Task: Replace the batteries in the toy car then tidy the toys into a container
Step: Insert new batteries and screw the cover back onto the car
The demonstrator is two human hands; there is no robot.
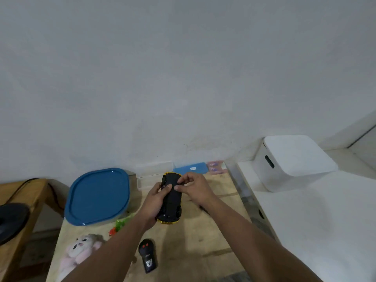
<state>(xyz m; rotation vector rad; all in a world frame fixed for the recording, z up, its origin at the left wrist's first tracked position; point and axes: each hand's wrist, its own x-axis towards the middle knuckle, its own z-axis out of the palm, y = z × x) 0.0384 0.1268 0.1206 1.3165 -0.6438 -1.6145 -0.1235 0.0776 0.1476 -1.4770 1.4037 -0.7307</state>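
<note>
Head view, from the left: a dark round object (pixel 12 221) sits on a wooden side surface. On the pale plywood desk (pixel 193 247), a clear plastic container (pixel 122 215) wears a glossy blue, rounded-corner lid (pixel 98 196). Near its front edge lie small green and red plastic toys (pixel 120 224), and closer still a fluffy plush cat (pixel 81 249). A black, rounded remote control (pixel 147 255) with red buttons lies on the desk below the hands. The left hand (pixel 153 202) grips the toy car (pixel 172 198), held belly-up above the desk, its black underside smooth and its yellow body showing at both ends. The right hand (pixel 193 188) pinches at the car's underside near the far end. Behind sit a clear rectangular box (pixel 153 169), a flat blue lid (pixel 191 168) and a pink packet (pixel 216 167). Right of the desk, a white, rounded-corner bin (pixel 293 161) stands on a white surface.
</note>
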